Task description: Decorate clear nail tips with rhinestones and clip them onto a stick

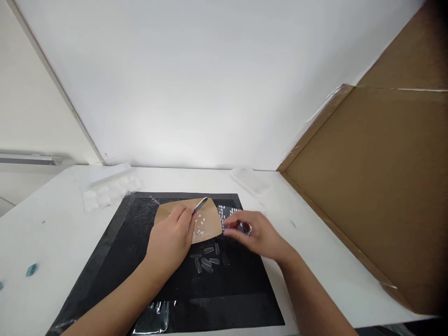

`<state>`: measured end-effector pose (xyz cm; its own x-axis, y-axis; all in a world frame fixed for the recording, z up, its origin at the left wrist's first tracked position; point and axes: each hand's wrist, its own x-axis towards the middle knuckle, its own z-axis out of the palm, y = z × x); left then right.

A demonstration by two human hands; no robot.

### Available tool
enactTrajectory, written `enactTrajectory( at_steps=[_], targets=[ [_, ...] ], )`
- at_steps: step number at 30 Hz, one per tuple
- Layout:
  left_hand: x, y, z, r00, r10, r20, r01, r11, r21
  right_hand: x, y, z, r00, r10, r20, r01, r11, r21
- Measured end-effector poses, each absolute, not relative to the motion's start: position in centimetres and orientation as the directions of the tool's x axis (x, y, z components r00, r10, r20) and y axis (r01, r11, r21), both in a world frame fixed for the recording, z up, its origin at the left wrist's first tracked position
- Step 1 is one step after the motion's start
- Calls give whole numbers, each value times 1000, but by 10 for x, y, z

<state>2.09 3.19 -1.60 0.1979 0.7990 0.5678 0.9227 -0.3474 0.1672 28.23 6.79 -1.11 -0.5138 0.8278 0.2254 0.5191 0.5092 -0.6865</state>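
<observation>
My left hand (173,235) lies over a tan paper sheet (210,210) and is closed on a slim, silver-edged tool, apparently tweezers (200,204); their lower part is hidden by the fingers. Small white flakes (200,231) are scattered on the paper. To the right, my right hand (257,233) has thumb and fingertips brought together at the edge of a dark card (224,213) with rows of small white squares. What those fingertips hold, if anything, is too small to make out. Several clear false nail tips (206,261) lie loose just below the paper.
A black mat (115,261) lies under the work on a white table (45,233). At the back left is a clear compartment tray (108,191); a clear lid or tray (250,181) lies back right. Cardboard (367,186) walls the right side. A teal piece (31,269) sits left.
</observation>
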Motion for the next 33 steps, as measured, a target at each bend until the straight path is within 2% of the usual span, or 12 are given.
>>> enactTrajectory(
  at_steps=[3, 6, 18, 23, 33],
  targets=[
    [20, 33, -17, 183, 804, 566, 930, -328, 164, 254, 50, -13, -720, 680, 141, 454, 614, -646],
    [21, 34, -15, 175, 798, 576, 936, -317, 154, 245, 43, -14, -796, 596, 107, 436, 687, -581],
    [22, 32, -11, 208, 752, 625, 931, -348, 109, 260, 52, -13, -724, 690, 2, 596, 627, -501],
    [22, 32, -10, 213, 750, 626, 923, -365, 123, 263, 55, -15, -679, 733, -40, 645, 570, -509],
    [22, 31, -6, 211, 767, 606, 917, -370, 149, 264, 59, -12, -673, 737, -62, 639, 538, -549]
  ],
)
